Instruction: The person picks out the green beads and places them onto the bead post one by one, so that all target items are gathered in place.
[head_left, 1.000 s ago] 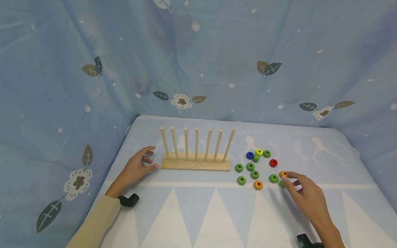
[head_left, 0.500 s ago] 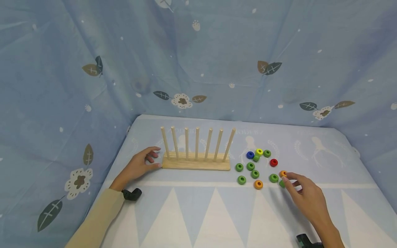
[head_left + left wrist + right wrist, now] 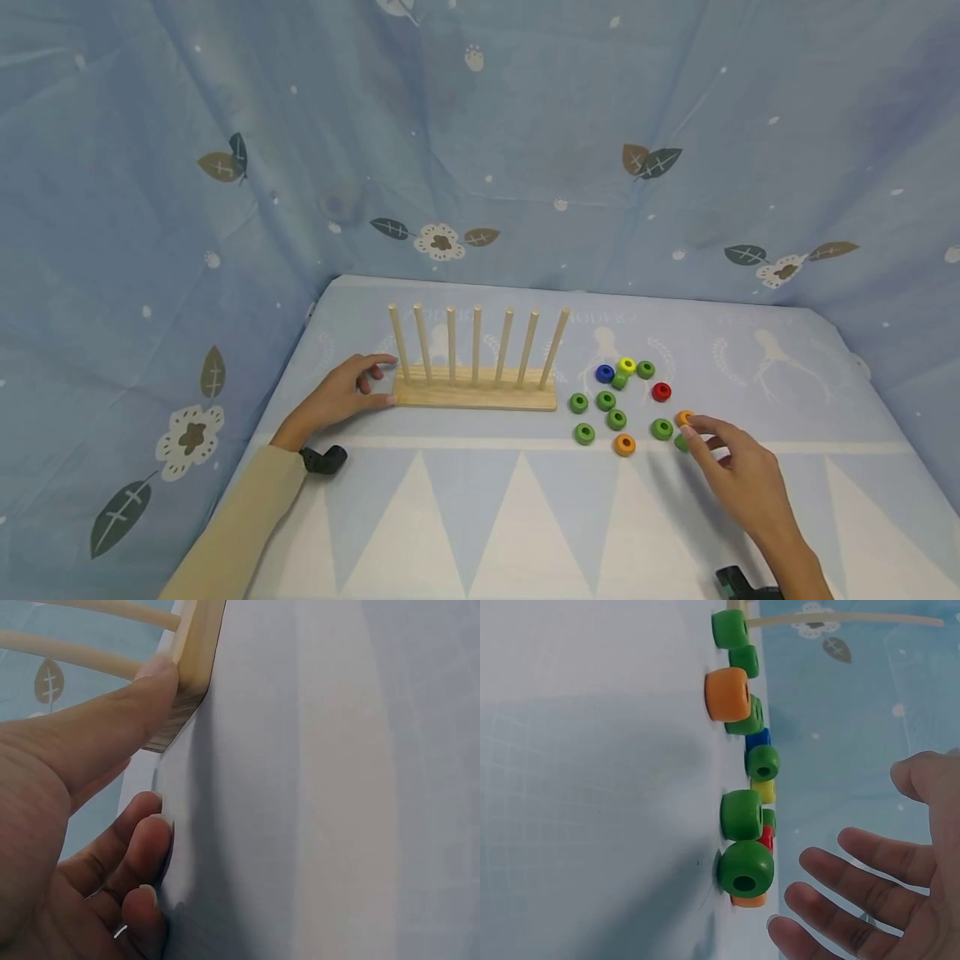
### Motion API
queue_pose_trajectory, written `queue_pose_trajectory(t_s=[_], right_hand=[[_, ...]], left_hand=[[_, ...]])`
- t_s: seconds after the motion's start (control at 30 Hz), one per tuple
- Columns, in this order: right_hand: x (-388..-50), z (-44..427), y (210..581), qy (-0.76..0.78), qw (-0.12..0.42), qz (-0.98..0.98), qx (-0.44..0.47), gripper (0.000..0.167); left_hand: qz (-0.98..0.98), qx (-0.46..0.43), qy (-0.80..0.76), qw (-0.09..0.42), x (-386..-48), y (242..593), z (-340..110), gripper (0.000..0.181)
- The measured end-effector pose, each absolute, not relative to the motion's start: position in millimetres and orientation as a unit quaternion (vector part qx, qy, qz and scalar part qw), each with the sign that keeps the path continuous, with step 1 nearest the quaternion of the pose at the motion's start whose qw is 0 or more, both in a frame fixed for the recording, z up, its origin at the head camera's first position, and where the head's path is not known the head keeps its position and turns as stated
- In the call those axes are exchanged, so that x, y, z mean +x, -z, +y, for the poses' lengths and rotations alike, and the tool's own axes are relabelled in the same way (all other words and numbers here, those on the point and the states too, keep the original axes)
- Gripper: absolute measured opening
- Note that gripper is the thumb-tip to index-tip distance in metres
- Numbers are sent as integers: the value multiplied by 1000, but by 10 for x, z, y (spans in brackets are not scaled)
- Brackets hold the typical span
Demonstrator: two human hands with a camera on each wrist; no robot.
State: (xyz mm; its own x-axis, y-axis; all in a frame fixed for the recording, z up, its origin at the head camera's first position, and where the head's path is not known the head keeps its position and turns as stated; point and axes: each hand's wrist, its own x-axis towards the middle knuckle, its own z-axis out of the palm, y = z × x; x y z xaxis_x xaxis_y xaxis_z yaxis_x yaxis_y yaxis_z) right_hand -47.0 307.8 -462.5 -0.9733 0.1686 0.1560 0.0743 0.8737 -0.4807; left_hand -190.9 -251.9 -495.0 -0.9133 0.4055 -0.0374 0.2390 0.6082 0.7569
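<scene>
My left hand [image 3: 341, 396] is at the left end of a wooden peg stand [image 3: 476, 400]. In the left wrist view its thumb touches the corner of the base [image 3: 199, 656]; the index finger is mostly hidden behind the thumb. Several bare upright pegs [image 3: 476, 346] rise from the base. My right hand [image 3: 742, 479] hovers over the right side of the loose beads, nearest to an orange bead [image 3: 682, 417] and a partly covered green bead [image 3: 680, 443]. The right wrist view shows the right hand's fingers [image 3: 870, 889] spread apart from the beads, holding nothing.
Several green beads [image 3: 617, 419], another orange bead [image 3: 624, 445], a red bead [image 3: 661, 392], a blue bead [image 3: 604, 373] and a yellow bead [image 3: 626, 366] lie right of the stand. A patterned blue cloth [image 3: 555, 150] hangs behind the table [image 3: 480, 517].
My left hand has moved a little to the right, up to the stand's left end. The right hand stays in place, and the beads lie as before.
</scene>
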Motion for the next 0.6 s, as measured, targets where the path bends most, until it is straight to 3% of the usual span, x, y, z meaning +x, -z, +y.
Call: queue_pose_trajectory(t_s=[0.6], right_hand=[[-477, 3065, 4597, -236, 101, -965, -53, 44]], left_hand=[[888, 172, -413, 107, -1926, 4959, -2476, 65]])
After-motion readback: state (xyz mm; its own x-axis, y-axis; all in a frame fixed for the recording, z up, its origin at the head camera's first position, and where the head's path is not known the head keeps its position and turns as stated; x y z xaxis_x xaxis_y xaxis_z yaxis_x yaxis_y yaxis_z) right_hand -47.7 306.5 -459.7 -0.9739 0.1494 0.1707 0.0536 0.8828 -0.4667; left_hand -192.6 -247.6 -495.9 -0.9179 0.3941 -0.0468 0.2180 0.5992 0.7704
